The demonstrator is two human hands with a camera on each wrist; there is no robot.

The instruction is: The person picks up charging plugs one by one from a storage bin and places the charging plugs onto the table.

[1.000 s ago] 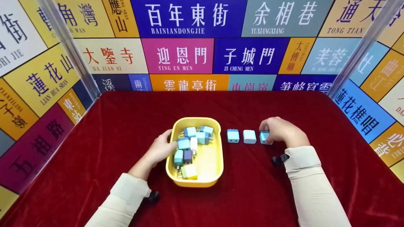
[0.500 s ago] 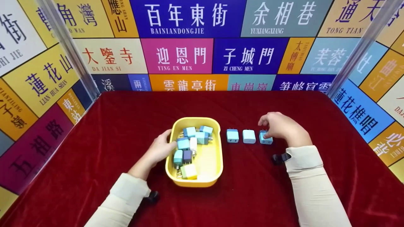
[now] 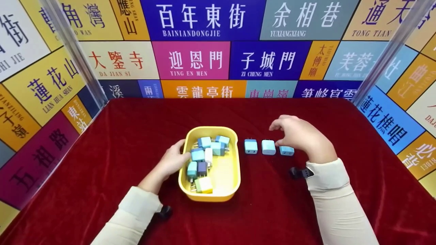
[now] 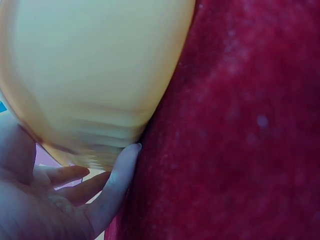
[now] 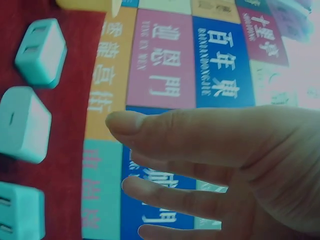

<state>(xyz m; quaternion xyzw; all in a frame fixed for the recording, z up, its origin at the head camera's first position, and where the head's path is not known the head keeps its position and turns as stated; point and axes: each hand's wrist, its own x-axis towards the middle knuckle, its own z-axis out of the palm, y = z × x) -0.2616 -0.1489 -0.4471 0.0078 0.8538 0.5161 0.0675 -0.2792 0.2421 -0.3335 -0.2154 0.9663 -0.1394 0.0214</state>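
My left hand (image 3: 174, 157) holds the left wall of a yellow plastic tub (image 3: 226, 177), the thumb over the rim and the fingers (image 4: 120, 172) along the outside. In the tub lie several charger plugs, among them a white one (image 3: 208, 156) and a dark purple one (image 3: 202, 168). Right of the tub, three pale blue-green charger plugs stand in a row: a left one (image 3: 251, 146), a middle one (image 3: 268, 147) and a right one (image 3: 286, 151). My right hand (image 3: 298, 136) hovers over the right plug, partly covering it, fingers apart and nothing held.
Dark red velvet cloth (image 3: 252, 214) covers the table. Printed sign panels (image 3: 197, 59) stand behind and at both sides, with metal posts (image 3: 388, 51) at the back corners.
My right hand has released the right plug, leaving it in the row, and has lifted slightly and shifted left. The left hand and the tub stay where they were.
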